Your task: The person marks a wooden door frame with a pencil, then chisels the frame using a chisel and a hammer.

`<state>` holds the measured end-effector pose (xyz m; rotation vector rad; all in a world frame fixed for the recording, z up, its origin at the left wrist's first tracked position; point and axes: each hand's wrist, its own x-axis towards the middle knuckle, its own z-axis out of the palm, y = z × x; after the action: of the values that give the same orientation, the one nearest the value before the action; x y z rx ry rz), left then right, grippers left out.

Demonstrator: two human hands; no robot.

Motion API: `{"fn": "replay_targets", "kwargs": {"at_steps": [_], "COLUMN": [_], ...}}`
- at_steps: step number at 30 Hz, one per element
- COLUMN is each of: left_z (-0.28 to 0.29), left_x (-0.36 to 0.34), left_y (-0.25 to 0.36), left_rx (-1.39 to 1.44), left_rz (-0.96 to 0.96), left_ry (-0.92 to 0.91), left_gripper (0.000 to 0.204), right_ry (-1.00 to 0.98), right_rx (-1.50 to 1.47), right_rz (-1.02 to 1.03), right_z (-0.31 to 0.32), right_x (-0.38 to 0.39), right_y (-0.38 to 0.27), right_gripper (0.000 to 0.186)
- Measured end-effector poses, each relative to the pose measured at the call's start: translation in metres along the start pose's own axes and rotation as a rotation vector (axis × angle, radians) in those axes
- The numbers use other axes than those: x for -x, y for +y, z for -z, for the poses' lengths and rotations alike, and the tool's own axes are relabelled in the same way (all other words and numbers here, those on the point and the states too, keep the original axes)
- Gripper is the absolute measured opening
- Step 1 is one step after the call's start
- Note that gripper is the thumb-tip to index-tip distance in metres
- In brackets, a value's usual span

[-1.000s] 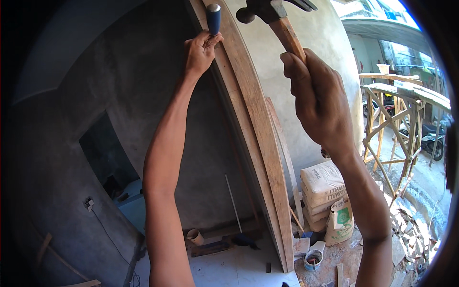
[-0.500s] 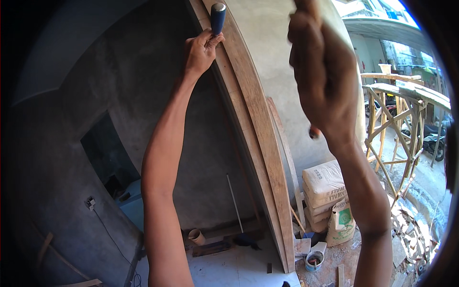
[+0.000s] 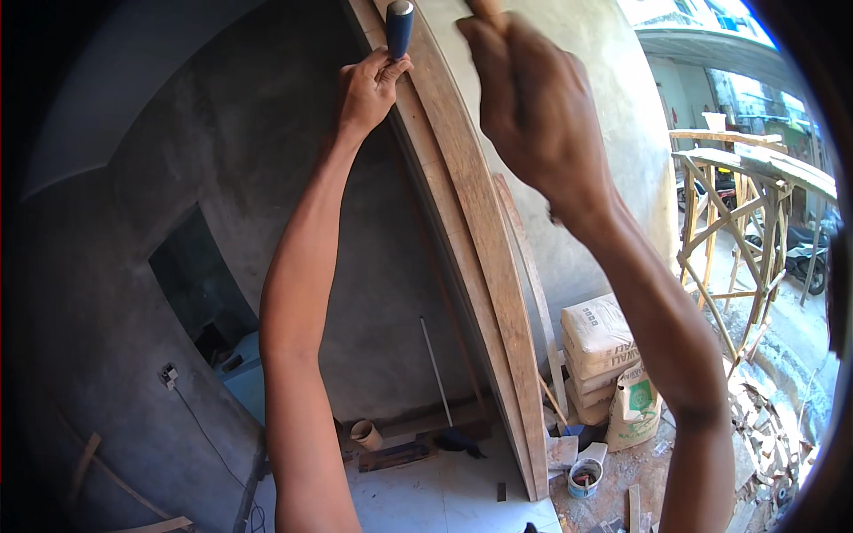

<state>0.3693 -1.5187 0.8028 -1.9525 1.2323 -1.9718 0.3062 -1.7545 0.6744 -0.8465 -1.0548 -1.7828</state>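
High on the wooden door frame [image 3: 484, 258], my left hand [image 3: 366, 93] is closed round the lower part of a chisel [image 3: 399, 31]. Its blue handle with a round metal cap points up; the blade is hidden by my fingers and the wood. My right hand [image 3: 542, 115], blurred by motion, grips a wooden-handled tool [image 3: 485, 9] to the right of the chisel. That tool's head lies beyond the top edge of the view. A gap separates my right hand from the chisel cap.
Stacked cement bags [image 3: 597, 342] and an open sack [image 3: 634, 413] stand right of the frame's foot, near a small bucket [image 3: 584, 478]. Wooden scaffolding [image 3: 733, 213] rises at the right, above rubble [image 3: 769, 435]. Inside, a pot [image 3: 365, 435] sits on the tiled floor.
My right hand has swung left with the wooden-handled tool, closer to the chisel. My left hand and the chisel have shifted only slightly in view.
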Motion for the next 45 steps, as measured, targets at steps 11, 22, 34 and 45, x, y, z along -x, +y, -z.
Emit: {"fn": "replay_targets", "kwargs": {"at_steps": [11,22,34,45], "left_z": [0.004,0.016,0.007,0.01], "left_x": [0.009,0.019,0.011,0.006], "left_y": [-0.016,-0.012,-0.002,0.002], "left_rx": [0.096,0.322,0.209,0.114], "left_rz": [0.241,0.274,0.077,0.04], "left_ry": [0.015,0.099,-0.007,-0.025], "left_gripper": [0.014,0.017,0.026,0.025], "right_ry": [-0.159,-0.203,-0.318,-0.326], "right_rx": [-0.134,-0.055,-0.062,-0.049], "right_rz": [-0.314,-0.638,-0.717,-0.69], "right_z": [0.066,0.104,0.099,0.098], "right_x": [0.022,0.06,0.074,0.074], "right_y": [0.007,0.008,-0.002,-0.003], "right_gripper": [0.033,0.042,0.039,0.036]}}
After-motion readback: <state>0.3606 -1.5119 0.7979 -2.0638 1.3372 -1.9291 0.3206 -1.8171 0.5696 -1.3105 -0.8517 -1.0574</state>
